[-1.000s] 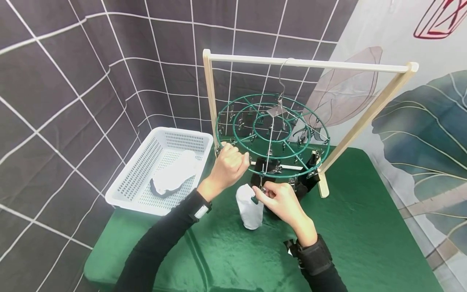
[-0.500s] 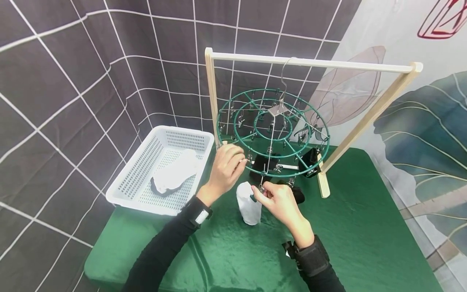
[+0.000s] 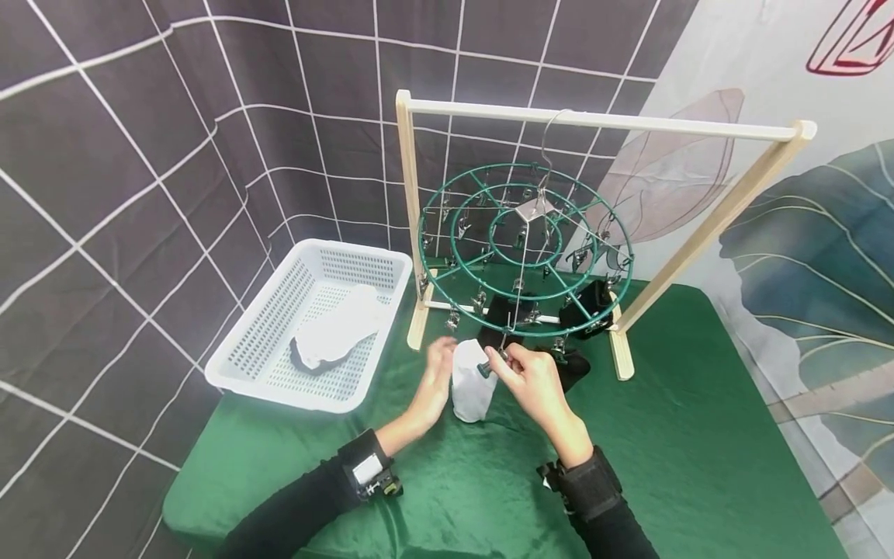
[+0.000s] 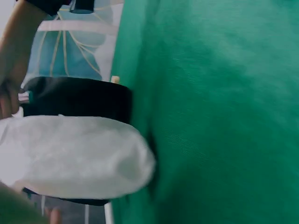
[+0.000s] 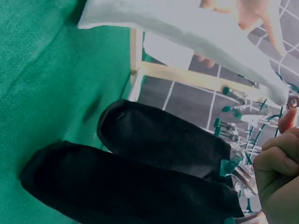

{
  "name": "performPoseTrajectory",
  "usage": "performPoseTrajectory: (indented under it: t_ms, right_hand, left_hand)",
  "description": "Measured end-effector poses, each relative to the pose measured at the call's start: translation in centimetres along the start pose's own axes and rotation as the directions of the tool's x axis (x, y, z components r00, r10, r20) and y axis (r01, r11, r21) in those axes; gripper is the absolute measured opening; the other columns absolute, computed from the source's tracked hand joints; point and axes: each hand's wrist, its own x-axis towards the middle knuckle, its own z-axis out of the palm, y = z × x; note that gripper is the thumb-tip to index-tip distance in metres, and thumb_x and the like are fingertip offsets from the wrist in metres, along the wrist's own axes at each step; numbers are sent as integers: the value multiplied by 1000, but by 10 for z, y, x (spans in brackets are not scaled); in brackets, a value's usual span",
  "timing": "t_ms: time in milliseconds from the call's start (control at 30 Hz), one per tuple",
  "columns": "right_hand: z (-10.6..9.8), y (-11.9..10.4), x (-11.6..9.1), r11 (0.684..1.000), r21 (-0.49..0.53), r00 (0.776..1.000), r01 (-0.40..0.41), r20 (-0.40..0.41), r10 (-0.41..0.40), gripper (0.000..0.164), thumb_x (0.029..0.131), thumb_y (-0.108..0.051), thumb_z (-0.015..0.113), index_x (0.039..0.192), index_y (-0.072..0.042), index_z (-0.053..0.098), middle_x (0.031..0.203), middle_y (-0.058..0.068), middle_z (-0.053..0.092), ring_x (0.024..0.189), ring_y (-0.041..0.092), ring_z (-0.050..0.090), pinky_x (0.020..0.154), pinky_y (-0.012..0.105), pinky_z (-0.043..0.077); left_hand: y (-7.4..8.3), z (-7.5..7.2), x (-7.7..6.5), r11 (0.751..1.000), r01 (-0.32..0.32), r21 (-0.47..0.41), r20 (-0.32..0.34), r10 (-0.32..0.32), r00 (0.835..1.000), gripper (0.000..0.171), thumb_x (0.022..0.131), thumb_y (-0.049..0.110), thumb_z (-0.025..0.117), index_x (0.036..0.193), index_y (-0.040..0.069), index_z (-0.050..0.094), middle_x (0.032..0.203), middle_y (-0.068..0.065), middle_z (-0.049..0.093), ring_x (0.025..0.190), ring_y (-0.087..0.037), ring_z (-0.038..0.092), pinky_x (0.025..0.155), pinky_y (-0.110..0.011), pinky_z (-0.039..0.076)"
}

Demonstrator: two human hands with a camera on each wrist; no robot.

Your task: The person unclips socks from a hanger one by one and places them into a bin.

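Observation:
A white sock [image 3: 472, 388] hangs below the front rim of a round green clip hanger [image 3: 559, 299]. My right hand [image 3: 534, 380] pinches a metal clip [image 3: 485, 368] with a green tip at the sock's upper end. In the right wrist view, curled fingers [image 5: 282, 163] show at the right edge beside the white sock [image 5: 187, 35]. My left hand [image 3: 434, 376] is at the left side of the sock, its fingers extended; whether it touches the cloth I cannot tell. Spread fingers [image 5: 261, 18] of that hand show behind the sock. The left wrist view has the sock [image 4: 79, 156] close up.
Black socks [image 5: 163, 140] hang from other clips on the hanger's right and front. The hanger hooks onto a wooden rack [image 3: 594, 119] standing on a green-covered table [image 3: 698, 435]. To the left, a white basket [image 3: 230, 369] holds a white cloth item [image 3: 342, 326].
My left hand has left the hanger's front-left rim and come down beside the white sock, its fingers straightening. My right hand stays at the clip. The hanger's front rim has risen slightly.

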Motion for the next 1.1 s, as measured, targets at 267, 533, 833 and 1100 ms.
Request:
performPoseTrajectory:
  t_ms: [267,533,833,1100]
  right_hand:
    - [5,4,-1,1000,13,999,-8,-34,9,37,81,-12,73,57,-15,44,50,-13,28,44,-1,23,42,16,18]
    - [6,6,-3,1000,27,998,1,-59,1,39,81,-10,72,56,-14,41,51,-12,31,45,1,26,42,17,19]
    - [6,5,-3,998,43,997,37,-70,-34,37,82,-5,70,58,-15,43,53,-12,29,45,1,26,43,15,18]
    - [1,4,-1,997,60,995,47,-95,-41,36,84,-7,67,57,-14,45,50,-9,34,44,1,28,41,17,21]
  left_hand:
    - [5,-4,-1,997,61,-46,205,-51,977,29,104,15,35,123,-6,44,106,-21,60,88,-14,60,78,-30,51]
    - [6,1,-1,1000,-24,14,104,22,994,22,103,12,39,113,-4,50,86,-8,57,70,-8,55,62,-23,48]
    - [12,5,-3,991,-91,97,21,90,996,19,101,11,43,108,-2,55,87,-4,54,73,-7,50,66,-22,43]
    - [-19,6,6,987,-88,131,-18,92,996,21,102,18,43,109,3,56,88,-6,56,73,-11,50,65,-24,43]
